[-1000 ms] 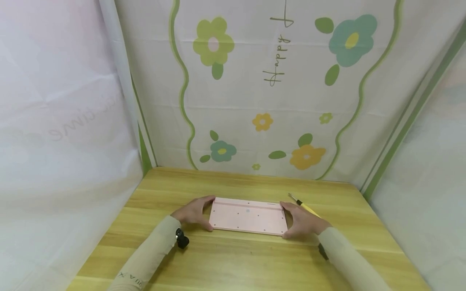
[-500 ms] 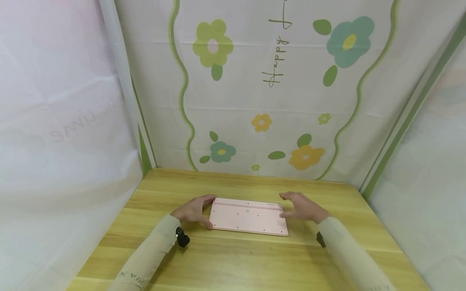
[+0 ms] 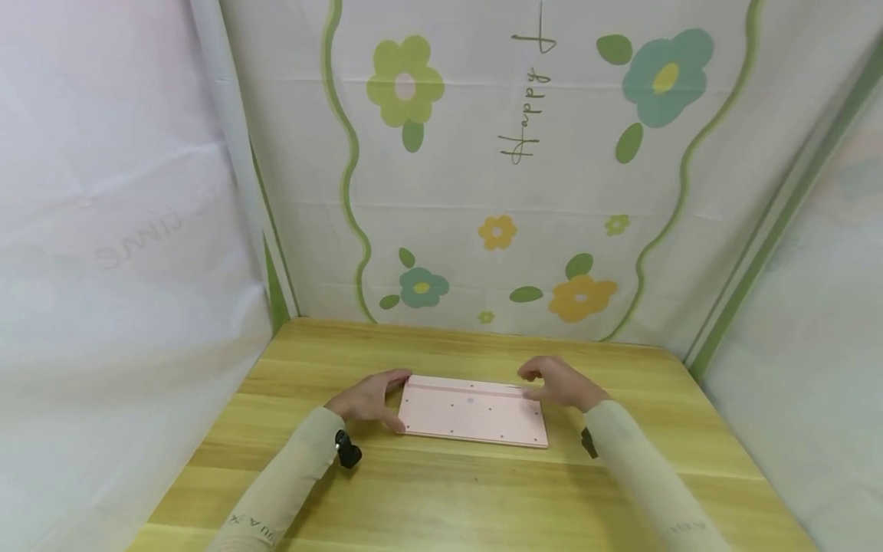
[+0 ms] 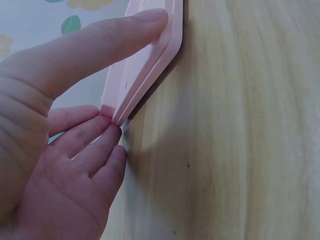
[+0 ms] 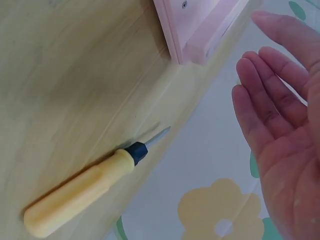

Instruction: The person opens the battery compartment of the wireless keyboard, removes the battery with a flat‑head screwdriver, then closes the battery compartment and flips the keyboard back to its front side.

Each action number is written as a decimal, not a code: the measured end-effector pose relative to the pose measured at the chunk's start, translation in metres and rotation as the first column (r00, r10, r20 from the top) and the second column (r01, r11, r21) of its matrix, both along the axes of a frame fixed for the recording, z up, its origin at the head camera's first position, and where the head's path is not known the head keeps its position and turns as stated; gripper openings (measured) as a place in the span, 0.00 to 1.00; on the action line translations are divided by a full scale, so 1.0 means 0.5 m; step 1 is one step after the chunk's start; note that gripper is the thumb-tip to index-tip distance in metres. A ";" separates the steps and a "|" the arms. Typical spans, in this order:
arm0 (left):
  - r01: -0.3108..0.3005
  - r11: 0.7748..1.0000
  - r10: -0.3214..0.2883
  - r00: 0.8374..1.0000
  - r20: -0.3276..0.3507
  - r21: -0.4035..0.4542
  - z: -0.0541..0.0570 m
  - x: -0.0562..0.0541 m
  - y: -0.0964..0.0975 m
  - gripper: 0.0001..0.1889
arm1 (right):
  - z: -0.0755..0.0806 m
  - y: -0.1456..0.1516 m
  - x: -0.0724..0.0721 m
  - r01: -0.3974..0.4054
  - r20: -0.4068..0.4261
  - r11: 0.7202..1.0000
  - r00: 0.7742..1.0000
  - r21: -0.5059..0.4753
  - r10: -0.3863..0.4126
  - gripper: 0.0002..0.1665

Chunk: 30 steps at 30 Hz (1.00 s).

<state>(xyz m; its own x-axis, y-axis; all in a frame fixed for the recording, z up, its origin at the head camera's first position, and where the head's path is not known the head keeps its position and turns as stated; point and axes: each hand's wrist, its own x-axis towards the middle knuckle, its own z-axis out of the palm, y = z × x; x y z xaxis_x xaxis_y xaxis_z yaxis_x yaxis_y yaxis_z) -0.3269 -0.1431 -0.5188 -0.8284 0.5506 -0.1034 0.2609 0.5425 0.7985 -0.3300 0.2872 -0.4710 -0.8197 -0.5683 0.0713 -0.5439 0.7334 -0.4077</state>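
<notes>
A pink keyboard (image 3: pixel 476 414) lies with its screw-studded underside up in the head view. My left hand (image 3: pixel 367 399) holds its left end, thumb at the near corner and fingertips at the far one. The left wrist view shows that thumb on the pink edge (image 4: pixel 172 37) and the fingertips touching the other corner. Over the far right corner hovers my right hand (image 3: pixel 562 382), its fingers loosely bent around nothing. In the right wrist view, a gap separates this hand (image 5: pixel 285 110) from the keyboard. A yellow-handled screwdriver (image 5: pixel 90 187) lies on the table there; the head view hides it.
The wood-grain table (image 3: pixel 441 506) ends at a white cloth backdrop (image 3: pixel 455 169) printed with flowers. White cloth sides (image 3: pixel 124 268) hang at the left and right. A small black device (image 3: pixel 347 451) sits at the left wrist.
My right hand has let go of the keyboard's right end, lifted, and shifted left over the far corner. The screwdriver has become hidden in the head view. My left hand stays put.
</notes>
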 end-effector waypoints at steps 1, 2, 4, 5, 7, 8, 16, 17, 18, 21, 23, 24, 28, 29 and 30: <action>-0.003 1.000 0.003 1.000 -0.001 -0.004 0.000 0.000 0.001 0.61 | -0.003 -0.002 -0.003 -0.008 -0.006 1.000 1.000 -0.004 0.008 0.19; -0.004 1.000 0.004 1.000 0.000 -0.007 0.001 0.001 0.002 0.61 | -0.007 -0.004 -0.007 -0.017 -0.011 1.000 1.000 -0.010 0.016 0.17; -0.004 1.000 0.004 1.000 0.004 -0.005 0.002 0.001 0.003 0.61 | -0.014 -0.008 -0.012 -0.019 -0.007 0.999 1.000 -0.027 0.019 0.15; -0.003 1.000 0.003 1.000 0.003 -0.003 0.002 0.001 0.003 0.61 | -0.017 -0.009 -0.014 -0.022 -0.009 0.999 1.000 -0.032 0.022 0.13; 0.003 1.000 -0.003 1.000 0.004 0.002 0.002 0.001 0.003 0.61 | -0.024 -0.012 -0.017 -0.025 -0.007 0.999 1.000 -0.037 0.025 0.11; 0.005 1.000 -0.005 1.000 0.004 0.004 0.002 0.001 0.003 0.61 | -0.026 -0.013 -0.018 -0.018 0.000 0.999 1.000 -0.040 0.018 0.10; -0.014 1.000 0.014 1.000 0.025 -0.003 -0.001 -0.002 0.002 0.61 | -0.042 -0.022 -0.032 0.037 0.047 0.999 0.998 -0.014 -0.036 0.07; -0.016 1.000 0.016 1.000 0.026 -0.004 -0.001 -0.002 0.003 0.61 | -0.042 -0.023 -0.033 0.034 0.049 0.999 0.998 -0.012 -0.033 0.07; -0.017 1.000 0.018 0.999 0.027 -0.006 -0.001 -0.002 0.003 0.61 | -0.041 -0.024 -0.033 0.029 0.047 1.000 0.998 -0.010 -0.028 0.07; -0.017 1.000 0.018 0.999 0.029 -0.007 0.000 -0.002 0.003 0.61 | -0.038 -0.028 -0.034 0.016 0.042 1.000 0.999 0.005 -0.016 0.06; -0.015 1.000 0.016 0.999 0.031 -0.006 0.001 -0.002 0.003 0.61 | -0.034 -0.031 -0.033 0.018 0.051 1.000 0.999 0.009 -0.018 0.05; -0.014 1.000 0.014 0.999 0.030 -0.006 0.002 -0.002 0.003 0.61 | -0.033 -0.032 -0.034 0.019 0.053 1.000 0.998 0.016 -0.020 0.05; -0.005 1.000 0.005 1.000 0.026 -0.007 0.004 0.000 0.003 0.61 | -0.026 -0.036 -0.035 0.036 0.082 0.999 0.996 0.033 -0.038 0.05; -0.003 1.000 0.003 1.000 0.024 -0.007 0.004 0.000 0.003 0.61 | -0.025 -0.037 -0.035 0.040 0.088 0.999 0.995 0.037 -0.043 0.05; -0.001 1.000 0.002 1.000 0.023 -0.007 0.005 0.000 0.002 0.61 | -0.022 -0.038 -0.035 0.042 0.097 0.998 0.994 0.041 -0.046 0.05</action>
<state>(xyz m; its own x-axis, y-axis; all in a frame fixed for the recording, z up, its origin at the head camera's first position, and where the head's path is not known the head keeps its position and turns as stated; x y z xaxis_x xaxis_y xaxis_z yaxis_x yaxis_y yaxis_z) -0.3268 -0.1419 -0.5165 -0.8265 0.5486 -0.1262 0.2417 0.5484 0.8005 -0.3476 0.2680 -0.4821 -0.8459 -0.5324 -0.0315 -0.4699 0.7720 -0.4280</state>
